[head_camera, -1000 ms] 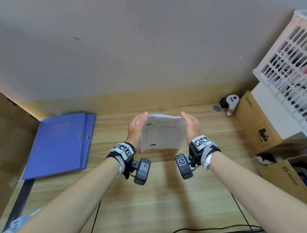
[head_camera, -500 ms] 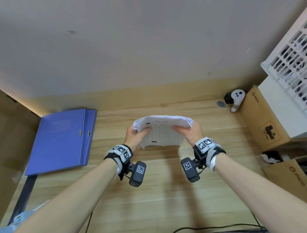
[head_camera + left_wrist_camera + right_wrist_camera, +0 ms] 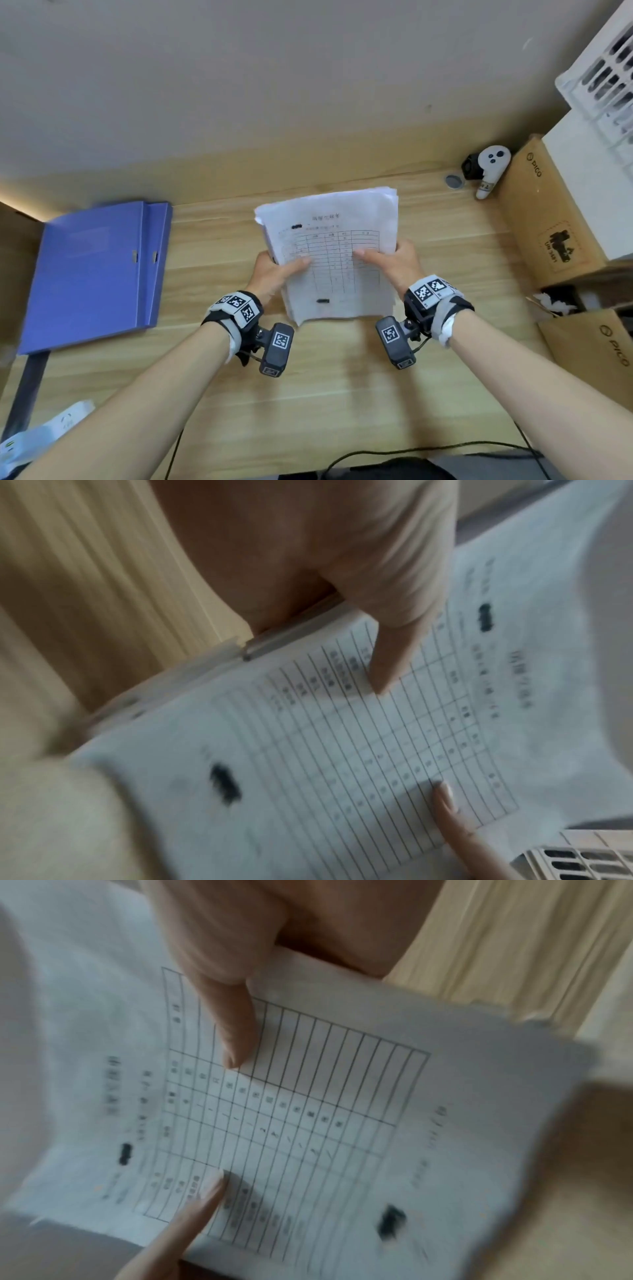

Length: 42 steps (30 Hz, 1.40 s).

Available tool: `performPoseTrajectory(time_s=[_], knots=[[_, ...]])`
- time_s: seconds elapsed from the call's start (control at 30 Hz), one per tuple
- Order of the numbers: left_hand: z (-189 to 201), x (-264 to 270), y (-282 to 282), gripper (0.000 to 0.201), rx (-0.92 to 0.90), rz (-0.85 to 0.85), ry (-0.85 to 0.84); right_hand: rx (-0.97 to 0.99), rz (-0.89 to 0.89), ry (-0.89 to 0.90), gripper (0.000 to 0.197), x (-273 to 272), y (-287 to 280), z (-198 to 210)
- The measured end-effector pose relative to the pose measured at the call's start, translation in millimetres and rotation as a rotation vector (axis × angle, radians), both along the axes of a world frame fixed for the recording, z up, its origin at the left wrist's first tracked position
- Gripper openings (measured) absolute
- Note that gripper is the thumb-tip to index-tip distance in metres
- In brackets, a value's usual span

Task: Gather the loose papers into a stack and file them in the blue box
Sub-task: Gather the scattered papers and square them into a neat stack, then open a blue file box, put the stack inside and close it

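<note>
Left hand (image 3: 274, 274) & right hand (image 3: 394, 262) both gripping paper stack (image 3: 337, 253) at side edges, thumbs on top, held above desk (image 3: 342, 394). Best to tap edges square, keep grip firm, then carry left to blue box (image 3: 92, 270), closed. Stack: white printed tables, edges slightly uneven.

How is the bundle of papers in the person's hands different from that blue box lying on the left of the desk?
The stack of papers is white and printed with a table; the blue box is plain blue. The papers are held above the desk by the left hand and right hand; the box lies flat, untouched and shut. Both are flat and rectangular.
</note>
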<state>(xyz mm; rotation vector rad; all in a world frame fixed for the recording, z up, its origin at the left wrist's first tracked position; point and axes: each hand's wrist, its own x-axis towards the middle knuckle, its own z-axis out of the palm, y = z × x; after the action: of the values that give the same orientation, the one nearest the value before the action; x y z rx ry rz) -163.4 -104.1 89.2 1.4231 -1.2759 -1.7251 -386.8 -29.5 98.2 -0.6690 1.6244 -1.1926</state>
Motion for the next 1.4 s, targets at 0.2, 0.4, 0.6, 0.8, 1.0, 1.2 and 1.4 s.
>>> performPoseTrajectory(time_s=[0.2, 0.4, 0.6, 0.8, 1.0, 1.2, 1.4], knots=[[-41.1, -37.2, 4.0, 0.019, 0.163, -0.069, -0.204, 0.215, -0.019, 0.025, 0.027, -40.7, 4.4, -43.7], [-88.0, -64.2, 21.1, 0.049, 0.224, -0.027, -0.434, 0.402, 0.009, 0.263, 0.035, -64.1, 5.7, -106.2], [-94.2, -63.4, 25.6, 0.061, 0.219, 0.051, -0.491, 0.411, -0.069, 0.523, 0.048, -65.7, 0.6, -108.9], [-84.0, -39.6, 17.0, 0.057, 0.177, 0.109, -0.517, 0.398, -0.038, 0.656, 0.078, -42.5, -11.7, -102.6], [-67.8, 10.9, -10.5, 0.052, 0.125, 0.216, -0.494, 0.299, 0.001, 0.626, 0.073, 2.6, -38.3, -81.7], [-44.5, 84.9, -48.1, 0.047, 0.004, 0.327, -0.456, 0.191, 0.061, 0.487, 0.053, 72.3, -75.6, -65.5], [-23.9, 184.6, -86.5, 0.038, -0.070, 0.409, -0.442, 0.133, 0.162, 0.327, 0.037, 174.4, -110.8, -47.9]])
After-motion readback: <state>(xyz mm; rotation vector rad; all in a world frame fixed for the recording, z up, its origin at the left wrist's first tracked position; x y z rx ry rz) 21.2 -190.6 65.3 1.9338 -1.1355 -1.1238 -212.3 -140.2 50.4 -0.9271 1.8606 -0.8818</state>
